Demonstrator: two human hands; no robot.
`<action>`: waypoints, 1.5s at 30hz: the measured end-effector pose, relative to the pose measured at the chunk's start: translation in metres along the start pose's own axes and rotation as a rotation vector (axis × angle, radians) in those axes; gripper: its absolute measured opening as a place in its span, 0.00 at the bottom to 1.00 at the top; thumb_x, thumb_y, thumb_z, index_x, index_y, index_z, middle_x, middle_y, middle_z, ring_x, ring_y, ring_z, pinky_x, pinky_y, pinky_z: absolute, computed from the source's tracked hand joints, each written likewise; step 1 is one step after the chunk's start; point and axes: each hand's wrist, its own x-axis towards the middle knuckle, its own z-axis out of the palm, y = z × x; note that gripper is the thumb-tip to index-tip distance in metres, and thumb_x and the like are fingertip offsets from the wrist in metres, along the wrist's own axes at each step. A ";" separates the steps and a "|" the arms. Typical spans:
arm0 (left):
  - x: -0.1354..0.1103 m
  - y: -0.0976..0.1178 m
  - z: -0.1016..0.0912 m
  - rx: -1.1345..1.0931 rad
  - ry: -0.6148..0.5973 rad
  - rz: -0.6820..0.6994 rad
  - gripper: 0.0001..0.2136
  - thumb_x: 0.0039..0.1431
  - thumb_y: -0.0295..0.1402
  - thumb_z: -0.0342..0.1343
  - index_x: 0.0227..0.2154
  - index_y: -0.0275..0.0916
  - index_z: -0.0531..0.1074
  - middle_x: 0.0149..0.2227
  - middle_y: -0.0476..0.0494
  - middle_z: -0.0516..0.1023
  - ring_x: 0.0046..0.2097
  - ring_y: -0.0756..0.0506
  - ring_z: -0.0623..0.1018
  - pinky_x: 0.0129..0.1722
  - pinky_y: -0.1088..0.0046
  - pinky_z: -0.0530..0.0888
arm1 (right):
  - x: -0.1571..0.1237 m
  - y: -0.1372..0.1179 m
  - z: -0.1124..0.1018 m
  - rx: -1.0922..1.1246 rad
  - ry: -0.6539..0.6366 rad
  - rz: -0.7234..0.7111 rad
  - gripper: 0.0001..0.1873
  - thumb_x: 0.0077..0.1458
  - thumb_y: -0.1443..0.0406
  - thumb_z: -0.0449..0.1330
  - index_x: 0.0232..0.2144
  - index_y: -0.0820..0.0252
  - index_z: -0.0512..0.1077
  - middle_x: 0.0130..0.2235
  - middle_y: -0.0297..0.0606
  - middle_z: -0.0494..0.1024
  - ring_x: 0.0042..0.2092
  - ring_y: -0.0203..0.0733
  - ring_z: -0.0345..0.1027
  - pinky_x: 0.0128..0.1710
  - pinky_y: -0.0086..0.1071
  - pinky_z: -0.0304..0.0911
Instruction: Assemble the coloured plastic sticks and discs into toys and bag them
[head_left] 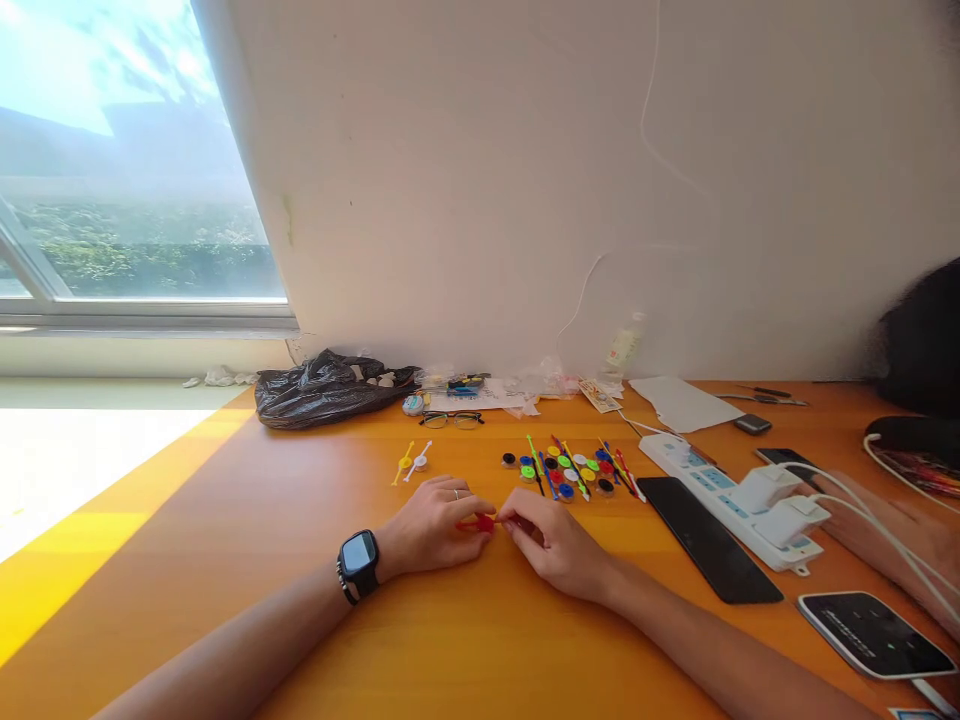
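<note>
My left hand [433, 522], with a ring and a black watch on its wrist, rests on the orange table [247, 520] and pinches a small red plastic piece [484, 522]. Touching the same red piece from the right, my right hand [553, 545] has its fingers closed on it. Just beyond both hands lies a pile of several small coloured discs and sticks [574, 467]. A yellow piece and a white piece [412, 462] lie apart to the left of the pile.
A black plastic bag [322, 390], glasses [452, 419] and packets line the wall. On the right lie a white power strip [731, 495] with plugs, a black phone [707, 538], another device [874, 633] and another person's arm [900, 540].
</note>
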 end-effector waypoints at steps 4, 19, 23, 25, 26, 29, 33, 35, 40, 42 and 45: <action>0.001 0.005 -0.004 0.009 0.087 0.016 0.08 0.63 0.31 0.60 0.44 0.41 0.77 0.32 0.45 0.81 0.34 0.45 0.79 0.36 0.69 0.72 | 0.001 -0.002 -0.001 0.020 0.036 -0.031 0.09 0.71 0.66 0.54 0.42 0.56 0.75 0.39 0.39 0.78 0.40 0.44 0.71 0.42 0.36 0.66; 0.007 -0.003 -0.014 -0.100 0.146 -0.199 0.11 0.73 0.34 0.53 0.44 0.44 0.81 0.39 0.44 0.85 0.39 0.45 0.80 0.42 0.68 0.74 | 0.010 0.015 -0.008 -0.036 0.214 -0.005 0.14 0.71 0.65 0.55 0.49 0.54 0.81 0.43 0.41 0.83 0.42 0.45 0.75 0.45 0.37 0.70; 0.006 -0.007 -0.012 -0.050 0.057 -0.194 0.11 0.72 0.32 0.53 0.42 0.44 0.81 0.36 0.45 0.84 0.37 0.45 0.79 0.40 0.69 0.72 | 0.010 0.025 -0.006 -0.063 0.174 0.075 0.13 0.68 0.68 0.57 0.47 0.55 0.81 0.43 0.40 0.84 0.41 0.44 0.75 0.46 0.38 0.70; 0.006 -0.007 -0.012 -0.019 0.036 -0.191 0.11 0.72 0.30 0.52 0.41 0.43 0.81 0.35 0.45 0.84 0.36 0.46 0.79 0.40 0.70 0.72 | 0.010 0.028 -0.006 -0.084 0.172 0.087 0.13 0.68 0.68 0.57 0.46 0.55 0.81 0.44 0.40 0.84 0.42 0.45 0.76 0.47 0.38 0.70; 0.006 -0.007 -0.012 -0.007 0.026 -0.188 0.12 0.71 0.29 0.52 0.40 0.42 0.81 0.35 0.45 0.84 0.36 0.46 0.78 0.40 0.70 0.72 | 0.010 0.029 -0.006 -0.099 0.174 0.086 0.13 0.68 0.69 0.57 0.46 0.55 0.81 0.45 0.40 0.84 0.43 0.46 0.76 0.47 0.39 0.69; 0.008 -0.006 -0.012 0.017 -0.023 -0.191 0.12 0.71 0.27 0.52 0.40 0.42 0.81 0.35 0.45 0.84 0.36 0.45 0.78 0.40 0.70 0.71 | 0.010 0.030 -0.008 -0.145 0.183 0.065 0.13 0.68 0.69 0.57 0.45 0.54 0.81 0.44 0.40 0.84 0.46 0.47 0.76 0.49 0.41 0.69; 0.009 -0.005 -0.012 0.021 -0.068 -0.200 0.13 0.71 0.27 0.52 0.45 0.45 0.82 0.38 0.45 0.85 0.37 0.45 0.79 0.40 0.69 0.71 | 0.011 0.025 -0.011 -0.175 0.161 0.008 0.14 0.69 0.70 0.56 0.47 0.55 0.81 0.45 0.41 0.82 0.48 0.48 0.74 0.52 0.43 0.68; 0.009 -0.005 -0.011 -0.007 -0.078 -0.175 0.15 0.72 0.27 0.51 0.49 0.46 0.81 0.40 0.45 0.85 0.39 0.45 0.79 0.41 0.69 0.72 | 0.011 0.021 -0.011 -0.178 0.124 -0.014 0.15 0.70 0.69 0.56 0.49 0.53 0.81 0.45 0.41 0.82 0.49 0.48 0.73 0.52 0.43 0.68; 0.010 -0.006 -0.010 -0.041 -0.078 -0.081 0.14 0.73 0.29 0.50 0.51 0.46 0.79 0.43 0.43 0.84 0.42 0.44 0.79 0.45 0.67 0.74 | 0.011 0.014 -0.011 -0.176 0.053 -0.006 0.16 0.71 0.68 0.56 0.53 0.50 0.80 0.45 0.41 0.80 0.48 0.48 0.72 0.51 0.41 0.68; 0.010 -0.006 -0.009 -0.017 -0.081 -0.068 0.14 0.73 0.29 0.50 0.52 0.46 0.78 0.44 0.42 0.83 0.43 0.43 0.79 0.47 0.66 0.74 | 0.010 0.014 -0.011 -0.179 0.047 0.001 0.17 0.70 0.69 0.57 0.54 0.50 0.80 0.45 0.41 0.80 0.48 0.48 0.72 0.52 0.41 0.68; 0.009 -0.006 -0.008 0.021 -0.108 -0.075 0.15 0.72 0.28 0.50 0.54 0.46 0.77 0.48 0.42 0.83 0.47 0.42 0.79 0.50 0.64 0.73 | 0.010 0.018 -0.009 -0.182 0.045 0.001 0.17 0.70 0.69 0.57 0.53 0.50 0.80 0.46 0.41 0.80 0.49 0.48 0.72 0.52 0.41 0.68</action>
